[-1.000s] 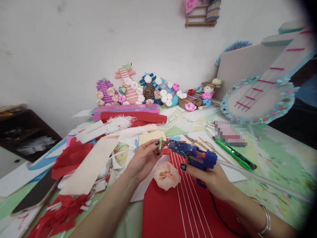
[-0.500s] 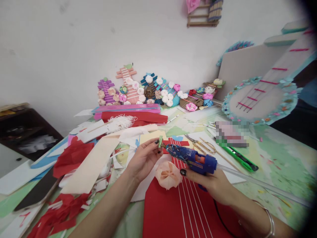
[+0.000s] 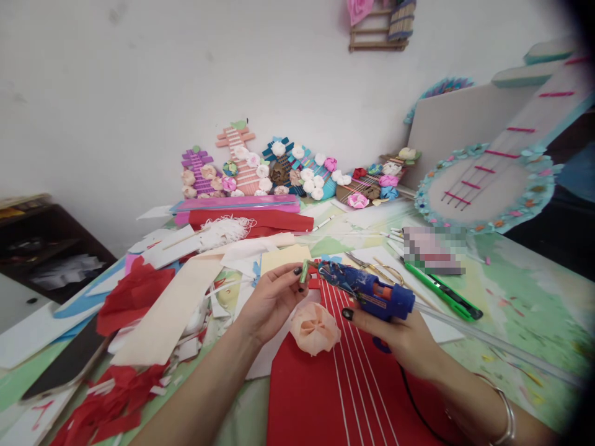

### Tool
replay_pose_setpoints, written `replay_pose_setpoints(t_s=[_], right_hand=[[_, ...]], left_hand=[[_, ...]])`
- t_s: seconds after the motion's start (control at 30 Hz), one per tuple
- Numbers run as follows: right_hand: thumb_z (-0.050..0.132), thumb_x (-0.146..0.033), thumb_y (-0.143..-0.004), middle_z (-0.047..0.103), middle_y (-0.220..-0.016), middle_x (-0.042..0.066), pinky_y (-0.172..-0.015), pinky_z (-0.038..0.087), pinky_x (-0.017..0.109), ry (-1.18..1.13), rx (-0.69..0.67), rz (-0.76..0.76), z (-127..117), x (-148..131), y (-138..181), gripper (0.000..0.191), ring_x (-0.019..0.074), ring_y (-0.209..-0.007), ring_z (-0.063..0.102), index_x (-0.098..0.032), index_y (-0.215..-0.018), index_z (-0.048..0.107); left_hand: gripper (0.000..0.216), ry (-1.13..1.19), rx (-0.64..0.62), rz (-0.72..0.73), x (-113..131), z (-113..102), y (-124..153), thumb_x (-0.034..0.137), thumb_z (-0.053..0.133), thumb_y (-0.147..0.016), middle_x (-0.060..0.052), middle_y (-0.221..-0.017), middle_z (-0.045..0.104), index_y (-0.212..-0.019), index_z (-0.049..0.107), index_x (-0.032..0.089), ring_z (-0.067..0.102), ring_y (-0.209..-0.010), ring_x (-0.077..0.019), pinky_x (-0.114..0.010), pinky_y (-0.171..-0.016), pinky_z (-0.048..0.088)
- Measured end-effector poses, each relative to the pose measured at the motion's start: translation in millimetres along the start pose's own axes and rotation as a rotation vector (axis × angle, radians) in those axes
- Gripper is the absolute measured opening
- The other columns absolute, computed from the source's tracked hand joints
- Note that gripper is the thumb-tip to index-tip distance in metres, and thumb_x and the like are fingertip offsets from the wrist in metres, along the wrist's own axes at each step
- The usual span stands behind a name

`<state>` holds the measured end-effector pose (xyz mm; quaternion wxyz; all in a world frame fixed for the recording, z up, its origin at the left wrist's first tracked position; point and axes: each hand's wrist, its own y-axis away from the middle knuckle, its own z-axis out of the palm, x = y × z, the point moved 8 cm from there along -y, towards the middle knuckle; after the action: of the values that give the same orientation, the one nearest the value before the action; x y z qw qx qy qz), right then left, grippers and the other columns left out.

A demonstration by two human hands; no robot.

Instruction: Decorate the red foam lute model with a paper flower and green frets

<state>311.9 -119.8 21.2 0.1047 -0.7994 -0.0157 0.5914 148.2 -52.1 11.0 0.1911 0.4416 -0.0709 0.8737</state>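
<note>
Between the fingertips of my left hand [image 3: 274, 300] is a small green piece [image 3: 304, 271], perhaps folded paper. My right hand [image 3: 403, 337] grips a blue hot glue gun [image 3: 367, 292], its nozzle pointing left, close to the green piece. A clear glue stick [image 3: 483, 337] runs out of the gun's back to the right. Below my hands lies a red guitar-shaped board [image 3: 309, 396] with white strings along it. A peach paper flower [image 3: 315, 329] sits on the board's upper left part, beneath my left hand.
Right of my hands lie gold-handled scissors [image 3: 390, 272] and a green utility knife [image 3: 444, 292]. Red crepe paper [image 3: 134, 294], a cream strip [image 3: 171, 316] and scraps cover the left side. Small flowered instruments [image 3: 246, 164] stand against the wall; a large light-blue one [image 3: 488, 179] leans right.
The glue gun has shifted slightly right and down, its nozzle a little farther from my left fingers. The green piece has tilted in my left fingertips. The view has moved slightly.
</note>
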Motion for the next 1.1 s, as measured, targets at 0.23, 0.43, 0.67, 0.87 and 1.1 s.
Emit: replay_pose_setpoints(t_s=[0.23,0.43,0.67,0.87,1.1], right_hand=[[0.065,-0.044,-0.069,0.06,-0.076,0.004,-0.076,0.045,0.036,0.015,-0.022,-0.004,1.0,1.6,1.3,0.027,0.0203,-0.076,0.054,-0.018,-0.075,0.061],[0.062,-0.043,-0.073,0.056,-0.069,0.002,-0.067,0.045,0.031,0.082,-0.106,-0.055,7.1,-6.6,2.9,0.026,0.0178,-0.068,0.052,-0.019,-0.069,0.057],[0.061,-0.037,-0.075,0.057,-0.066,0.001,-0.054,0.043,0.026,0.082,-0.174,-0.059,14.3,-9.3,5.7,0.019,0.0162,-0.062,0.052,-0.018,-0.08,0.06],[0.062,-0.04,-0.074,0.061,-0.076,0.003,-0.063,0.047,0.029,0.112,-0.133,-0.096,8.6,-10.0,8.7,0.022,0.0188,-0.071,0.056,-0.019,-0.078,0.059],[0.061,-0.042,-0.071,0.065,-0.078,0.004,-0.065,0.046,0.031,0.159,0.043,-0.024,-23.3,-18.9,-9.0,0.024,0.0205,-0.072,0.059,-0.02,-0.081,0.06]], left_hand=[[0.015,0.0,0.012,0.0,1.1,-0.6,0.0,0.012,0.069,-0.068,-0.004,-0.072,0.065,-0.083,0.069,0.012,0.056,-0.063,-0.0092,-0.022,-0.063,0.044],[0.016,0.012,0.044,0.014,2.8,-2.9,-0.4,0.012,0.069,-0.068,-0.004,-0.077,0.067,-0.083,0.069,0.012,0.058,-0.066,-0.0096,-0.022,-0.065,0.045],[0.014,0.031,0.069,0.043,4.5,-6.5,-3.0,0.011,0.069,-0.067,-0.005,-0.078,0.068,-0.082,0.068,0.012,0.06,-0.073,-0.0128,-0.025,-0.071,0.047],[0.013,0.043,0.104,0.054,5.9,-10.9,-5.0,0.01,0.067,-0.068,-0.003,-0.074,0.066,-0.081,0.067,0.012,0.059,-0.068,-0.0107,-0.023,-0.068,0.047],[0.018,-0.101,0.196,0.122,12.2,-22.9,-8.0,0.014,0.074,-0.061,-0.002,-0.066,0.066,-0.077,0.068,0.012,0.057,-0.059,-0.0091,-0.021,-0.058,0.045]])
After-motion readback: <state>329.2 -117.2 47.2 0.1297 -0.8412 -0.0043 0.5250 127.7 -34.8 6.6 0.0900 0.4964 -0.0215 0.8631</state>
